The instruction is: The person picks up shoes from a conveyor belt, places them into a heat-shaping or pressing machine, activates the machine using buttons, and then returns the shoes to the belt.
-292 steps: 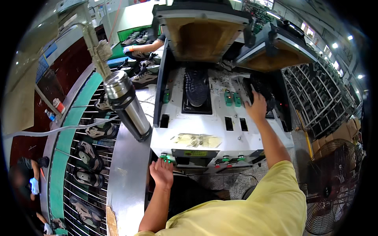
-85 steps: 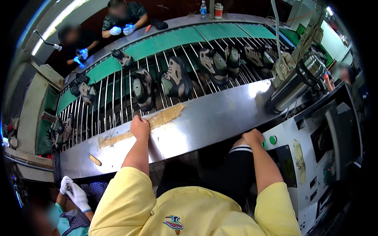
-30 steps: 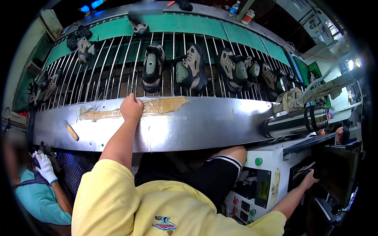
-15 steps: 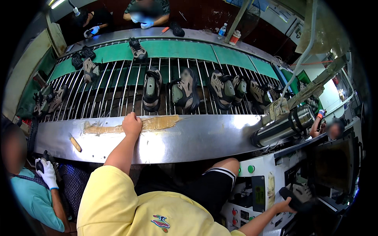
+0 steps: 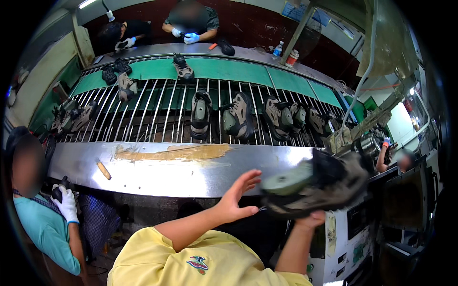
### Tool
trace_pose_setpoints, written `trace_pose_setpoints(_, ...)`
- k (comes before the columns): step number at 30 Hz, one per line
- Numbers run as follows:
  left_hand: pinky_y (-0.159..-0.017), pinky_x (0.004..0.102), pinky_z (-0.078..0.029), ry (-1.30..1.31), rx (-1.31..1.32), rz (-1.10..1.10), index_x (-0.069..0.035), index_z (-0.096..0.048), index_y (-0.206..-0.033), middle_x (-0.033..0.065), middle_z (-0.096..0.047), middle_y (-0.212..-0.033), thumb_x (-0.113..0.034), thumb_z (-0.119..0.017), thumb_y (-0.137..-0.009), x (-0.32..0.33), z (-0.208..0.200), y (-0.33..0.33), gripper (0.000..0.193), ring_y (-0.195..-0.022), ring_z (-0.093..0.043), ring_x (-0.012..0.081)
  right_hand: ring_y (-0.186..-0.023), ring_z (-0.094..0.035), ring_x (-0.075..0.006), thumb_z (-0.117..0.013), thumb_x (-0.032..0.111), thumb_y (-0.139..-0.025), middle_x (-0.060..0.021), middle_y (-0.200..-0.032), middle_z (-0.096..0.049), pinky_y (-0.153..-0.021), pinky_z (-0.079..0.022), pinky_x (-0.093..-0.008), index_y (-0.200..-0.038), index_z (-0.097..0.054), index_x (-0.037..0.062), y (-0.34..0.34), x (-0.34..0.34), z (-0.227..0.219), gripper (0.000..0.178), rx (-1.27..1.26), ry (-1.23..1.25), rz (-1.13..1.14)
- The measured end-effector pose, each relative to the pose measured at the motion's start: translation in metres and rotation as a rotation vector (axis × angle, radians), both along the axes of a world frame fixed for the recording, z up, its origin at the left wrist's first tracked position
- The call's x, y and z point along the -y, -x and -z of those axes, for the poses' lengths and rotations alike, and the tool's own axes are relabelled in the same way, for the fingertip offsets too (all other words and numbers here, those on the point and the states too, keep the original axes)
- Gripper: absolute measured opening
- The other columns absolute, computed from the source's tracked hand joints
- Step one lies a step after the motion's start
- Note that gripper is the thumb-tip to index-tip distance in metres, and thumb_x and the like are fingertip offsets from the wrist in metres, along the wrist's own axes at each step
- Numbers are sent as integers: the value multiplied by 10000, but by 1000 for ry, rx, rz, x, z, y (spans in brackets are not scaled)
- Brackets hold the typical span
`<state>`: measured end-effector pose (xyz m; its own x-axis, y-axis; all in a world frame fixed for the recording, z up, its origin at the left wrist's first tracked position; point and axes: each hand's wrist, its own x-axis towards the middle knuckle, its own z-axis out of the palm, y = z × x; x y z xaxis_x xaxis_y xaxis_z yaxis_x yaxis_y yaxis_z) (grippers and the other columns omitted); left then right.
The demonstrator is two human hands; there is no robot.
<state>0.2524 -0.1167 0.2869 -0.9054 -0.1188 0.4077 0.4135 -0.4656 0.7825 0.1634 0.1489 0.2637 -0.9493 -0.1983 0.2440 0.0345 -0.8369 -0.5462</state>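
A beige and black shoe (image 5: 329,190) is held up in front of me at the right, slightly blurred. A pale green shoe last (image 5: 288,180) fills its opening. From underneath, my right hand (image 5: 311,220) grips the shoe; most of its fingers are hidden behind it. My left hand (image 5: 237,194) is empty, with thumb and fingers spread, just left of the shoe's heel end and apart from it.
A metal ledge (image 5: 157,178) with brown tape and a wooden-handled tool (image 5: 103,170) fronts the roller conveyor (image 5: 160,112). Several lasted shoes (image 5: 238,117) stand on it. A gloved co-worker (image 5: 47,238) is at left; others work across. A control machine (image 5: 343,238) stands right.
My left hand has left the ledge's edge and come right, toward the shoe. My right hand has lifted the shoe from beside the machine at the lower right to in front of me.
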Motion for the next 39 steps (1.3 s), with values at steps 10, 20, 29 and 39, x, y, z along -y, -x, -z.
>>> trace_pose_setpoints(10, -999, 418, -435, -300, 284, -695, 26, -425, -1329, 176, -526, -1281, -219, -655, -739, 176, 44, -129, 679, -1153, -543, 323, -1268, -454, -266, -664, 254, -867, -169, -1338, -494, -1058, -353, -357, -1389, -346, -24, -17, 272, -37, 671, -680, -1186, -1043)
trace_pose_setpoints(20, -921, 335, -430, 441, 613, -1185, 22, -517, -1198, 126, -590, -1093, -69, -700, -720, 201, 136, -126, 520, -1031, -555, 216, -1079, -598, -223, -670, 211, -830, -114, -1143, -647, -949, -451, -352, -1205, -594, 44, 80, 155, 8, 418, -735, -1523, -485)
trace_pose_setpoints(29, -936, 344, -418, 467, 537, -1389, 6, -527, -1179, 143, -576, -1135, -131, -735, -739, 208, 132, -22, 506, -1062, -555, 263, -857, -644, -165, -657, 51, -780, -84, -894, -682, -796, -495, -287, -1024, -642, 1, 133, -63, -24, 249, -396, -1819, 181)
trace_pose_setpoints(39, -931, 405, -440, 737, 757, -1570, -30, -556, -1206, 166, -579, -1220, -388, -723, -742, 273, 135, 112, 610, -1100, -554, 355, -651, -583, -105, -714, 87, -708, -24, -740, -640, -630, -485, -258, -934, -673, 36, 130, -81, 19, 235, -218, -1949, 186)
